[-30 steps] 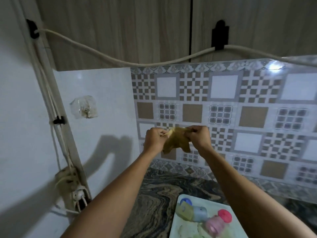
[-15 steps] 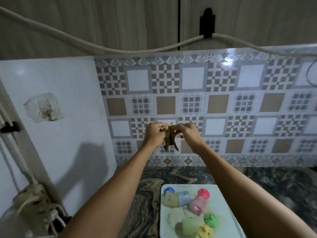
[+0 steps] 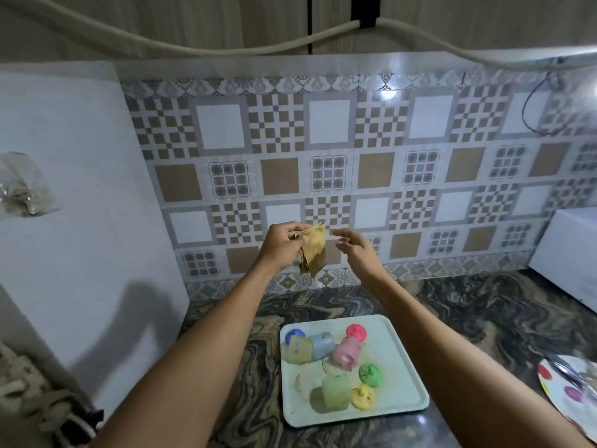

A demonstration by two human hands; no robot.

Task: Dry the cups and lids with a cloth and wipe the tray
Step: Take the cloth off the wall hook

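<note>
Left hand [image 3: 282,245] pinches bunched cloth [image 3: 315,253], raised at 12 o'clock beyond tray [image 3: 410,383]; right hand [image 3: 355,250] empty, fingers loose, just beside; cups [image 3: 345,350], lids [image 3: 370,375] jumbled on tray on desk [image 3: 468,318]; risk: wadded cloth dries poorly, knocks light cups off.

Only the person's two arms show, and both are bare skin from the fingertips back to where the picture's lower edge cuts them off. The left hand [image 3: 284,245] has a rounded back and a row of knuckles just behind its fingers [image 3: 295,236]. Behind them a narrow wrist widens steadily into a long, smooth left forearm [image 3: 210,344]. The right hand [image 3: 355,253] is slender, and its fingers [image 3: 344,235] are smeared by blur, so nails and creases cannot be told. Back from those fingers the wrist thickens into a right forearm [image 3: 436,344] of the same even, smooth build, broadest nearest the camera.
</note>
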